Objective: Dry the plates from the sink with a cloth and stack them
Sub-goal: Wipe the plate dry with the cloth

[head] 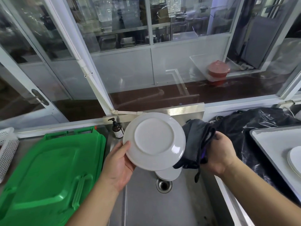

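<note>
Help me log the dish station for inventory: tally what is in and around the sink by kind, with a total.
White plates: 3, one in the left hand, one in the sink, at least one on the tray at right
Dark cloth: 1, in the right hand
Soap pump bottle: 1
Green bin lid: 1
Black bag: 1
Total: 7

The scene is seen from a single wide-angle view worn at head height, directed forward and steeply down. The sink (162, 207) is looked into from directly above and close by, with both forearms entering from the bottom edge. The glass partition (146, 70) behind the sink is faced squarely and fills the upper half, its straight frames bent by the lens.
</note>
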